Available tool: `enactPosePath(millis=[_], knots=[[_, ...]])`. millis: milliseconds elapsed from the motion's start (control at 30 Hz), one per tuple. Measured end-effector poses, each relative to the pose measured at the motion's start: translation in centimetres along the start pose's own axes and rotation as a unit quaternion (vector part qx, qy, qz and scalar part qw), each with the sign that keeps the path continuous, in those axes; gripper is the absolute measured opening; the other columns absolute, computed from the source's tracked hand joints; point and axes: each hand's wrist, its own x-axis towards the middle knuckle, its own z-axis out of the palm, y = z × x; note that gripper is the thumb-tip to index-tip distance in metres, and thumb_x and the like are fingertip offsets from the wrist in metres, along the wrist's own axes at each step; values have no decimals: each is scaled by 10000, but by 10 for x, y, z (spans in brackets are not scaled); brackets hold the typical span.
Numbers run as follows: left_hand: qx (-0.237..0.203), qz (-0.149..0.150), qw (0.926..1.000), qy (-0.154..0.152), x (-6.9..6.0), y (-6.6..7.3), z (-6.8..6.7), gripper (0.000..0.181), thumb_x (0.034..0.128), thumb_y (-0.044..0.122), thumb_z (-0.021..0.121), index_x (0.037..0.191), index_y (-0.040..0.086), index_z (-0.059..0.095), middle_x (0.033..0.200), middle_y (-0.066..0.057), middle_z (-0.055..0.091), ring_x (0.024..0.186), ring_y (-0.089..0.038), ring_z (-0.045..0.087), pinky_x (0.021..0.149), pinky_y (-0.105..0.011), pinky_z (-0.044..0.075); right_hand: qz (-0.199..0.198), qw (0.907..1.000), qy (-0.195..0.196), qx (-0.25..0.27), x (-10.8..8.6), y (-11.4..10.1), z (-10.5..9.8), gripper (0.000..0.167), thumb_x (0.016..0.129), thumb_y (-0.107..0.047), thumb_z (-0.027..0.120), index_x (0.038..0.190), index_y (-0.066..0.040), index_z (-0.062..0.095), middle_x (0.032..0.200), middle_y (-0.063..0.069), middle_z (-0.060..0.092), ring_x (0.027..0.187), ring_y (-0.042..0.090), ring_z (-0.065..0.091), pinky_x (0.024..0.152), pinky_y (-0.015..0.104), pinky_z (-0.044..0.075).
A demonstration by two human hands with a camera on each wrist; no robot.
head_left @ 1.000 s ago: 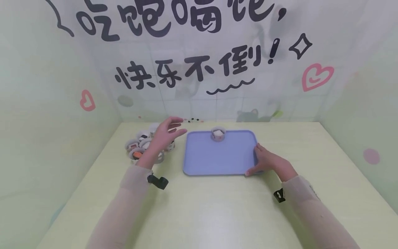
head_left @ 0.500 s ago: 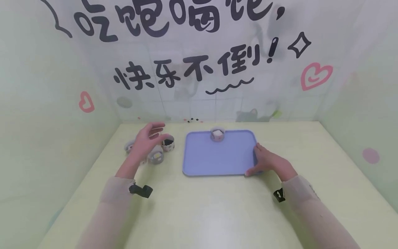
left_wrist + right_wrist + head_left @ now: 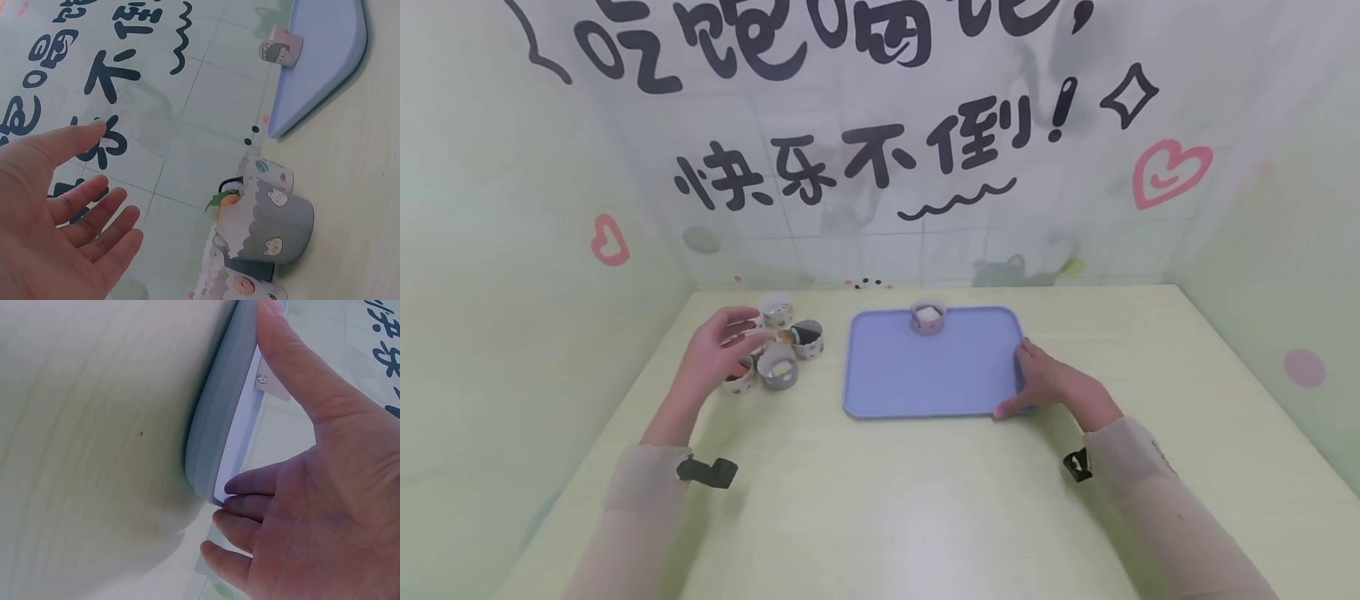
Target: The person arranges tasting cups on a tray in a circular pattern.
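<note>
In the head view my left hand hovers over the near-left side of a cluster of small paper baking cups, fingers loosely bent and nothing in them. A grey cup with bear faces is nearest in the left wrist view. Beside it are an orange cup and one with dark contents. The hand hides some cups. My right hand rests at the right front corner of the blue tray, thumb along the front edge and fingertips at the right side. On its far edge stands a pink cup with white contents.
The pale wooden table runs around the tray and toward the front. A white wall with black writing stands directly behind, and side walls close in at left and right. A whitish cup stands at the back of the cluster.
My left hand has moved left and toward me across the cups, uncovering the cups on the right of the cluster. The right hand and the tray stay in place.
</note>
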Motion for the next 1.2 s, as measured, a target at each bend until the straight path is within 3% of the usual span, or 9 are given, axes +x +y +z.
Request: enactPosePath(millis=[400,433,533,667,933,1000,1100,1200], knots=[[297,-325,9988,231,-16,-25,-13,609,978,358,630,1442,14,437,1491,-235,475,1360,-418,481,1117,-564,421,-15,10000,-23,6,0,0,0,1338,701,-495,874,1477,232,61,1575,421,32,1482,542,95,1236,593,162],[311,-339,9987,240,-17,-26,-14,609,979,357,630,1440,10,437,1486,-233,478,1357,-413,484,1111,-535,439,-12,10000,-26,18,0,1,0,1340,700,-495,875,1477,231,59,1576,420,31,1482,541,95,1236,592,161],[318,-389,9984,269,-21,-31,-17,618,977,380,628,1433,7,442,1470,-219,495,1347,-394,498,1049,-303,508,-21,10000,-18,23,0,1,0,1340,701,-496,874,1477,231,60,1576,418,34,1482,541,98,1236,592,163],[252,-525,9979,301,-25,-37,-20,641,970,398,635,1438,8,435,1471,-212,497,1342,-376,508,905,-80,478,-50,10000,-17,0,1,1,0,1334,702,-493,874,1474,236,66,1572,425,38,1479,545,100,1235,594,165],[331,-808,9953,410,-33,-50,-26,631,982,385,617,1437,-10,430,1495,-237,462,1368,-429,466,847,-46,458,-52,10000,-45,0,1,1,1,1327,708,-491,871,1474,235,67,1571,427,37,1480,546,94,1235,597,161],[332,-879,9947,420,-35,-53,-27,624,982,376,617,1438,-8,432,1503,-241,453,1373,-435,461,883,-94,474,-47,10000,-50,-1,0,1,1,1326,709,-489,871,1474,236,66,1570,428,35,1480,546,92,1235,596,160],[380,-974,9936,424,-36,-59,-28,625,983,378,614,1441,-5,432,1508,-251,448,1376,-444,457,1031,-326,511,-52,10000,-41,-10,0,0,0,1327,708,-486,872,1472,238,63,1567,432,38,1479,547,96,1235,596,162],[378,-1055,9929,408,-36,-66,-28,642,983,386,612,1448,-12,422,1509,-267,440,1380,-453,448,1108,-535,432,-51,10000,-39,-5,0,0,0,1328,709,-484,873,1472,238,61,1566,434,37,1478,548,97,1234,597,163]])
